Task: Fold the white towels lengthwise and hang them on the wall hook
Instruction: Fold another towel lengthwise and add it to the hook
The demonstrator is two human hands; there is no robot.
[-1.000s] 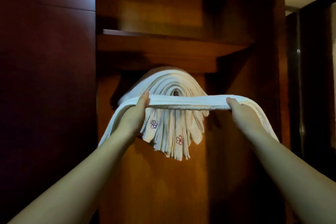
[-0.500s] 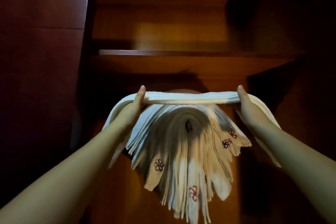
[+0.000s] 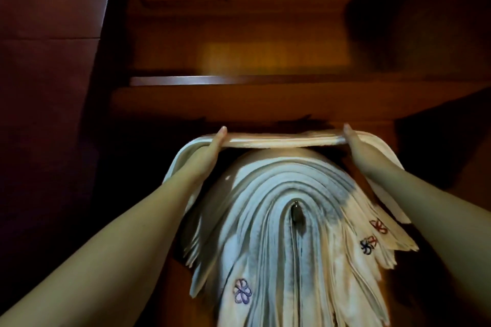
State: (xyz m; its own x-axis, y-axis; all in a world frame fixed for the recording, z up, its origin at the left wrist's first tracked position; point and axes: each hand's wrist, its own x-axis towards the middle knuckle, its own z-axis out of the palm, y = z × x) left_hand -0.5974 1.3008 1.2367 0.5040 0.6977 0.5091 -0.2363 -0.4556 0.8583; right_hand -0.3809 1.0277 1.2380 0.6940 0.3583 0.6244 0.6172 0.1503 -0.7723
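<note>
Two bare forearms are seen reaching up and forward from the lower corners, one on each side of a thick stack of hung towels (image 3: 279,220). The stack is draped over a dark metal wall hook (image 3: 295,214), whose tip shows in the fold at the middle. The white layers are fanned downward, and small embroidered flowers (image 3: 242,291) are visible on several hanging ends, in purple at the lower left and in red and dark blue at the right.

Above the stack, a folded white towel (image 3: 284,140) is held stretched flat and level between the hands. Its left part is gripped by the left hand (image 3: 210,151), with the thumb laid along the near edge; its right part is gripped by the right hand (image 3: 358,147) in the same way. Both loose ends are draped down over the wrists, outside the stack. Whether the towel touches the top of the stack cannot be told.

Just beyond and above the towel, a wooden shelf (image 3: 239,80) is set across a dim wooden alcove (image 3: 265,34), close over the raised towel. A dark reddish panel (image 3: 47,61) is seen at the left.
</note>
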